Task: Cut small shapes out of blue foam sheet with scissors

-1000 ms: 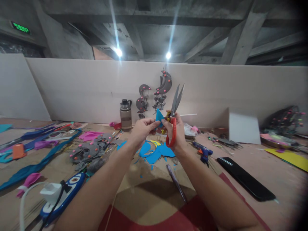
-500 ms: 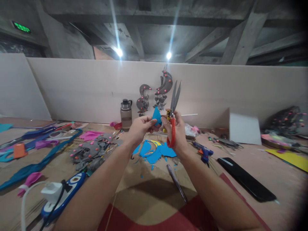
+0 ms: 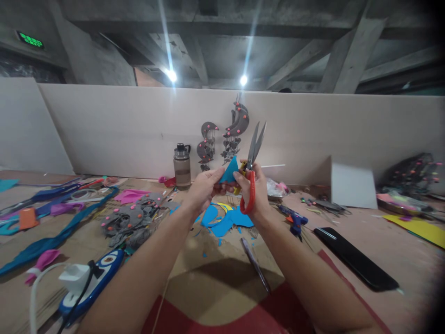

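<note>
A small pointed blue piece (image 3: 230,171) is pinched between my two hands above the table. My left hand (image 3: 206,186) holds its left side. At its right side are the fingertips of my right hand (image 3: 256,190), which also holds red-handled scissors (image 3: 251,192); their blades point up and stand slightly apart. Something yellow (image 3: 238,188) shows between the blue piece and the scissors, partly hidden by my fingers. Below the hands lie blue cut sheets (image 3: 222,225) with small blue scraps and a yellow strip (image 3: 225,207).
A bottle (image 3: 182,167) and grey moon ornaments (image 3: 238,123) stand by the white partition. Left are grey felt pieces (image 3: 127,220) and a power strip (image 3: 93,285). Right are a blue glue gun (image 3: 295,219) and a black phone (image 3: 356,260). A pen (image 3: 255,264) lies nearer.
The blue piece has turned in my fingers, its tip shifting right and showing a wider face. The scissors have tilted slightly to the right.
</note>
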### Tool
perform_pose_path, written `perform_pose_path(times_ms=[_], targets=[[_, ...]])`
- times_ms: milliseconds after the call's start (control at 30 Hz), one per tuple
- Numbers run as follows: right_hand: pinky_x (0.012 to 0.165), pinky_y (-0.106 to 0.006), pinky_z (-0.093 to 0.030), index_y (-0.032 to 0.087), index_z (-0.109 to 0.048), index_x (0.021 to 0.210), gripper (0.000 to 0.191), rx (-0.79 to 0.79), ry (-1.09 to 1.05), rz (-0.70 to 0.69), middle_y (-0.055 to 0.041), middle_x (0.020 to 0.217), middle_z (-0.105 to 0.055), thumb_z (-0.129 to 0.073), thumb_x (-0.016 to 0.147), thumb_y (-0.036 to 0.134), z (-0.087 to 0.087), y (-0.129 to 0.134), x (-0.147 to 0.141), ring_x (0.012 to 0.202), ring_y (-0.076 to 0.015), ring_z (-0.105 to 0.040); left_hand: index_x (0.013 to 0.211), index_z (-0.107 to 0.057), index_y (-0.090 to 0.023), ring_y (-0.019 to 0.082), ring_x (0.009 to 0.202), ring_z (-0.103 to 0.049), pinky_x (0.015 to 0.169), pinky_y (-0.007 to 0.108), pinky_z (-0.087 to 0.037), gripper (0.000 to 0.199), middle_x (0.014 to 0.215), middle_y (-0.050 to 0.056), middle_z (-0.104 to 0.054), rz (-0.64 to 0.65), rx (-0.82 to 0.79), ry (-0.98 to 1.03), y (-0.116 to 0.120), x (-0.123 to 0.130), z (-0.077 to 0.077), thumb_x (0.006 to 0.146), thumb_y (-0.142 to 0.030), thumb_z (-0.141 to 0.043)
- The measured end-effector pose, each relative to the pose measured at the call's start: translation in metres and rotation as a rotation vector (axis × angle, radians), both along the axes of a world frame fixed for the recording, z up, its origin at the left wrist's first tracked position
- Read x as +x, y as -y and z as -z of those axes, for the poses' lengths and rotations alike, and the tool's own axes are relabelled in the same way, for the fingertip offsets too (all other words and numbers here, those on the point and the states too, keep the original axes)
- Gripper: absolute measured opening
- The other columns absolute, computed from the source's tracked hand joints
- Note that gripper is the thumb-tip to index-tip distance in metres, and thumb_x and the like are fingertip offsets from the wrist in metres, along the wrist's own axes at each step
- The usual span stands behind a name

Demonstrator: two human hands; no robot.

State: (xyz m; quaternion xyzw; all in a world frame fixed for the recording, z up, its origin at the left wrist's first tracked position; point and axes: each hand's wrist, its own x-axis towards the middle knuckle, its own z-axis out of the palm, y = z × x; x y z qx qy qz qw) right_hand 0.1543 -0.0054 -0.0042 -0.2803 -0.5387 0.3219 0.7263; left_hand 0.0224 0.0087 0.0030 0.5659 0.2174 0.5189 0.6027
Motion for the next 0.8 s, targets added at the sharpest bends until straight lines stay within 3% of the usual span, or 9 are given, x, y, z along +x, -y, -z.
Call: perform_pose_path(times_ms=[200,500,800], targets=[[0.058,-0.025,-0.049,0.025,-0.053,0.107,0.043,0.000,-0.015,0.015,0.0042,0.077,-0.057,-0.073,0.069,0.031,-0.0013,0.0028,-0.0010,0.064,-0.0112,-0.056,0.082,-0.069,-0.013,0.013,0.064,-0.064,0.059,0.023,-0.041,0.031,0.069,0.005,-0.071,-0.070,0.071,-0.046,-0.0019,0.0033,0.0051,0.068,-0.038,-0.081],[0.056,-0.022,-0.044,0.025,-0.053,0.106,0.034,0.020,-0.100,-0.010,0.0058,0.073,-0.055,-0.068,0.077,0.035,-0.0023,-0.0019,0.0008,0.057,-0.0086,-0.050,0.077,-0.065,-0.012,0.012,0.061,-0.063,0.056,0.022,-0.040,0.032,0.071,0.007,-0.071,-0.061,-0.004,0.004,0.0019,0.0002,-0.0031,0.064,-0.036,-0.082],[0.054,-0.024,-0.045,0.024,-0.053,0.105,0.038,-0.026,-0.054,-0.022,0.0060,0.073,-0.058,-0.070,0.072,0.034,-0.0047,0.0028,-0.0031,0.053,-0.0084,-0.052,0.076,-0.065,-0.011,0.011,0.062,-0.063,0.059,0.022,-0.041,0.032,0.069,0.007,-0.071,-0.036,-0.021,0.009,0.0014,0.0000,-0.0015,0.064,-0.035,-0.083]])
